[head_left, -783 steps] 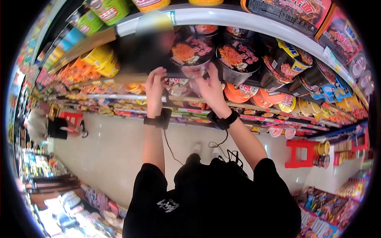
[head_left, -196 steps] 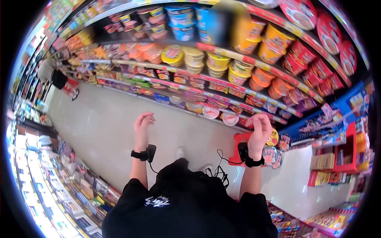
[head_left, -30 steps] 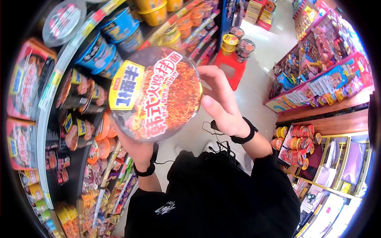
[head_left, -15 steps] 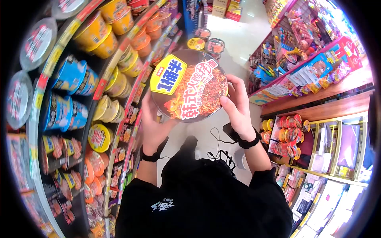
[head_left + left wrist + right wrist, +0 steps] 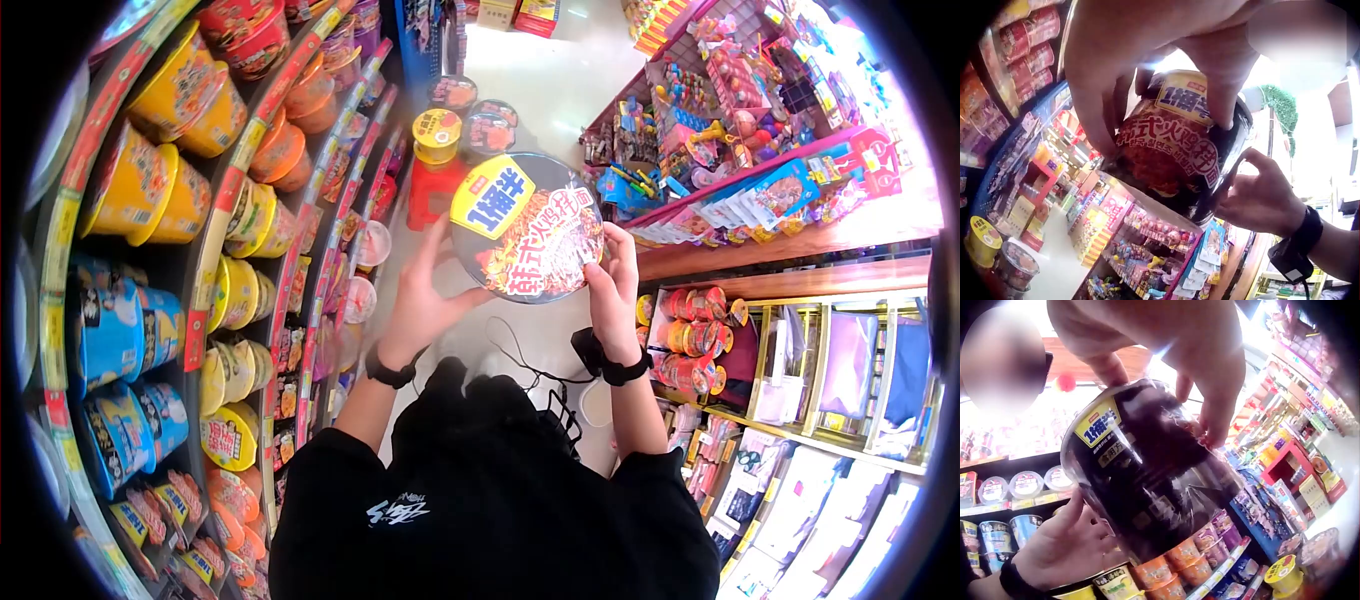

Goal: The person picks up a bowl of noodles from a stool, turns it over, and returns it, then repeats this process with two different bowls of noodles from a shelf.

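A black tub of instant noodles (image 5: 528, 228) is held up in front of the chest, its printed lid with a yellow label facing the head camera. My left hand (image 5: 428, 295) holds it at the left side, thumb along the lower edge. On the opposite side my right hand (image 5: 614, 290) grips the rim, thumb at the lid's edge and fingers behind. In the left wrist view the tub (image 5: 1166, 150) shows red and white lettering between my left fingers. The right wrist view shows its dark, glossy side wall (image 5: 1147, 481), with the left palm (image 5: 1072, 544) beside it.
Shelves of noodle tubs run along the left, with yellow tubs (image 5: 135, 190) and blue tubs (image 5: 105, 330). Ahead, a red stool (image 5: 432, 190) bears a yellow tub (image 5: 437, 135) beside dark bowls (image 5: 492, 127). A pink snack rack (image 5: 740, 170) stands at right.
Earlier, both hands reached to a shelf, then hung apart with nothing in them. Over the last second the view turns, and the tub, held by both hands throughout, shifts rightward in the head view.
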Tool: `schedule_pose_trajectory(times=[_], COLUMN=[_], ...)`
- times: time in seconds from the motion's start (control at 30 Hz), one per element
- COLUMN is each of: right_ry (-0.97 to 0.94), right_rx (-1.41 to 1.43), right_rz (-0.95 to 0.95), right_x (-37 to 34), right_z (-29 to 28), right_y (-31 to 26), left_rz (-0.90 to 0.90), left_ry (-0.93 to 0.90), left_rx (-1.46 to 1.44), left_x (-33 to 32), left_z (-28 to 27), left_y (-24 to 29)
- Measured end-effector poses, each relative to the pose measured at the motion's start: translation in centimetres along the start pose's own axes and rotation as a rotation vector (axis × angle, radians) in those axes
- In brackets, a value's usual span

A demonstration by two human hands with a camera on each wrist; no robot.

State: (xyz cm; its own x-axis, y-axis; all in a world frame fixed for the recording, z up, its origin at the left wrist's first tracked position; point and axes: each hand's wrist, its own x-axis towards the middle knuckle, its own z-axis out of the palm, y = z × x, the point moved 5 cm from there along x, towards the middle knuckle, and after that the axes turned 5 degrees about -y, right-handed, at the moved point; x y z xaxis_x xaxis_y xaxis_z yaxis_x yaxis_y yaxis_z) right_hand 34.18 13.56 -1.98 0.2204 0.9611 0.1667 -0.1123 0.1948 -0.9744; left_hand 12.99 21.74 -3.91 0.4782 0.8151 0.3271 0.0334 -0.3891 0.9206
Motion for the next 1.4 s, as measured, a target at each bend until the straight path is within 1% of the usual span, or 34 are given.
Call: schedule_pose_trajectory(times=[0.07, 0.1, 0.17, 0.2, 0.33, 0.57, 0.7, 0.77, 0.83, 0.93, 1.03, 1.07, 1.13, 1.23, 1.27, 1.33, 1.4], right_ry=[0.049, 0.073, 0.073, 0.079, 0.088, 0.087, 0.091, 0.074, 0.045, 0.043, 0.036, 0.024, 0.037, 0.017, 0.008, -0.006, 0.002], right_rx=[-0.042, -0.061, -0.010, 0.007, 0.035, -0.007, -0.019, -0.078, -0.087, 0.003, -0.033, -0.048, -0.009, -0.002, 0.003, 0.007, -0.035], right_rz=[-0.002, -0.004, -0.001, 0.003, 0.013, 0.000, 0.058, 0.012, -0.005, 0.006, -0.010, -0.010, 0.073, 0.085, 0.088, 0.074, 0.077], right_x=[0.9, 1.4, 2.6, 3.1, 5.9, 11.7, 15.5, 17.4, 19.3, 22.1, 24.9, 25.9, 27.3, 29.6, 30.4, 32.0, 33.5], right_z=[-1.7, -2.6, -4.6, -5.5, -9.7, -19.1, -22.0, -23.2, -24.2, -25.4, -25.4, -25.4, -25.2, -25.7, -25.9, -26.2, -26.8], right_y=[0.8, 1.4, 2.1, 2.3, 2.9, 4.9, 5.3, 5.6, 6.4, 8.8, 9.8, 10.1, 10.8, 12.9, 13.4, 14.3, 15.8], left_rz=[-0.015, -0.017, -0.016, -0.074, -0.101, -0.186, -0.241, -0.264, -0.308, -0.338, -0.320, -0.353, -0.410, -0.290, -0.316, -0.355, -0.421], left_ry=[-0.001, -0.003, -0.003, -0.027, -0.056, -0.108, -0.097, -0.090, -0.086, -0.049, 0.018, 0.027, 0.044, 0.089, 0.088, 0.089, 0.069], left_rx=[-0.070, -0.030, 0.060, 0.075, -0.061, -0.051, -0.063, -0.113, -0.182, -0.156, -0.111, -0.158, -0.261, -0.294, -0.337, -0.406, -0.423], left_x=[1.5, 2.1, 3.5, 4.2, 8.2, 15.9, 18.3, 20.1, 21.5, 23.4, 25.5, 26.0, 27.2, 28.5, 28.4, 29.7, 30.3], left_z=[1.1, 1.7, 3.1, 4.0, 7.9, 15.5, 18.2, 19.2, 20.0, 20.5, 19.9, 19.8, 19.6, 19.6, 19.9, 19.6, 19.8], left_y=[-1.2, -1.7, -2.5, -3.0, -3.8, -5.7, -7.5, -8.8, -9.8, -11.5, -12.1, -12.9, -15.2, -18.7, -19.9, -20.4, -21.9])
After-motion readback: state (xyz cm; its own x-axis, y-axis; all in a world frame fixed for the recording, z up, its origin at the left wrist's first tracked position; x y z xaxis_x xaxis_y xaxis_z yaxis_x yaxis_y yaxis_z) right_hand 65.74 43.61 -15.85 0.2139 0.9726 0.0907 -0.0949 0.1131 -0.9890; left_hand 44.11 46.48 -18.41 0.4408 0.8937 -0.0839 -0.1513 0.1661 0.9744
